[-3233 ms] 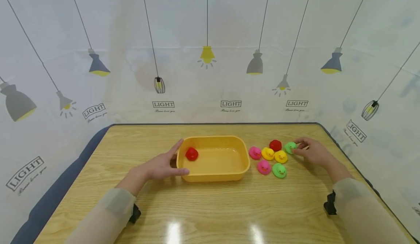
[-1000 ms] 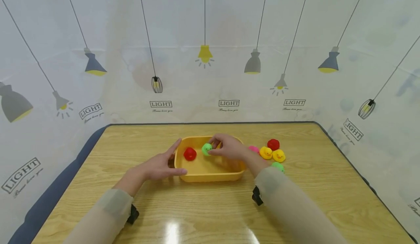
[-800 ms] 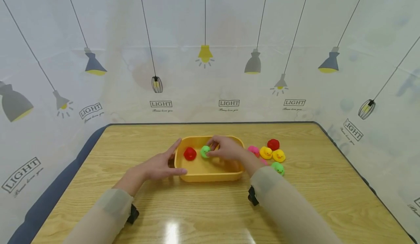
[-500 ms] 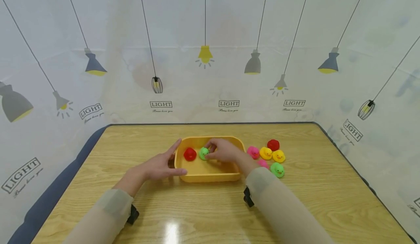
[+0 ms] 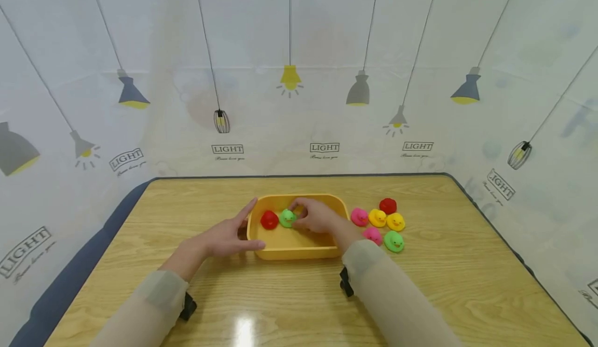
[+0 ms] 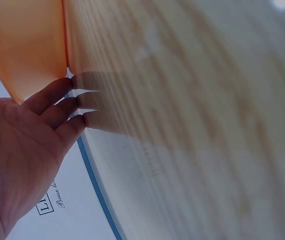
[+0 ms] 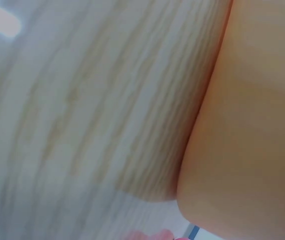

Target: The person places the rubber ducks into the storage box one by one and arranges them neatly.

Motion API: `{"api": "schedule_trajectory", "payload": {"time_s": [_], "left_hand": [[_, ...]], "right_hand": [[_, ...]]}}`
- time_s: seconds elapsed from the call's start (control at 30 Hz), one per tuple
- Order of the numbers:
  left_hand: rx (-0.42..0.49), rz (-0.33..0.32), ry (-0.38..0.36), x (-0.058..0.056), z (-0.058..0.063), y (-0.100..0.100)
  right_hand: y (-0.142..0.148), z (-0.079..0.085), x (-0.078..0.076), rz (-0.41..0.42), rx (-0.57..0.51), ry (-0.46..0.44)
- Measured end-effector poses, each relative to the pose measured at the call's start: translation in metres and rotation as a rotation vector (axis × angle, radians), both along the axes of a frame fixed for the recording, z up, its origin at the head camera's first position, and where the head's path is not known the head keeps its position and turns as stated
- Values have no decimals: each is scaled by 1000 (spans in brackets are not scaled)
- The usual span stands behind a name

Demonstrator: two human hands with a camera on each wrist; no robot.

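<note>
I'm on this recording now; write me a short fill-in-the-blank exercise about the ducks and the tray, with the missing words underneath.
1. The right hand is at the ____ duck inside the tray.
2. The toy next to that duck is ____.
3. On the table lie exactly ____ pink ducks.

Missing words: green; red; two.

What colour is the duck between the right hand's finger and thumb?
Green; the duck shows best in the head view.

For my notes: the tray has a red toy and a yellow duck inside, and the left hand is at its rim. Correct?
Not quite: the head view shows a green duck, not yellow, in the tray with the red toy.
</note>
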State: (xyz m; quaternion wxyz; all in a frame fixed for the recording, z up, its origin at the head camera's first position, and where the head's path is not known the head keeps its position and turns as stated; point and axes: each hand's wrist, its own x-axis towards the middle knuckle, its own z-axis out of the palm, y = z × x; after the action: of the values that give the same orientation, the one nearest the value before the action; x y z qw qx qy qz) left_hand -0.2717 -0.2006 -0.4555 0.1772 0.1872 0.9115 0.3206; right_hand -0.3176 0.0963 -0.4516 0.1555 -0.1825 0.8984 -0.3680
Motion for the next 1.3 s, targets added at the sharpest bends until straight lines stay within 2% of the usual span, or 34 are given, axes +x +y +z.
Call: {"api": "schedule_trajectory", "payload": {"time_s": [0.73, 0.93, 1.3], "left_hand": [[1, 3, 1, 3, 1, -3], [-4, 4, -8, 3, 2, -2], [-7, -7, 12, 0, -1, -1]], "right_hand": [[-5, -2, -3, -12, 29, -14], [-5, 1, -1, -2, 64, 8], [10, 10, 7, 9, 76, -23]]}}
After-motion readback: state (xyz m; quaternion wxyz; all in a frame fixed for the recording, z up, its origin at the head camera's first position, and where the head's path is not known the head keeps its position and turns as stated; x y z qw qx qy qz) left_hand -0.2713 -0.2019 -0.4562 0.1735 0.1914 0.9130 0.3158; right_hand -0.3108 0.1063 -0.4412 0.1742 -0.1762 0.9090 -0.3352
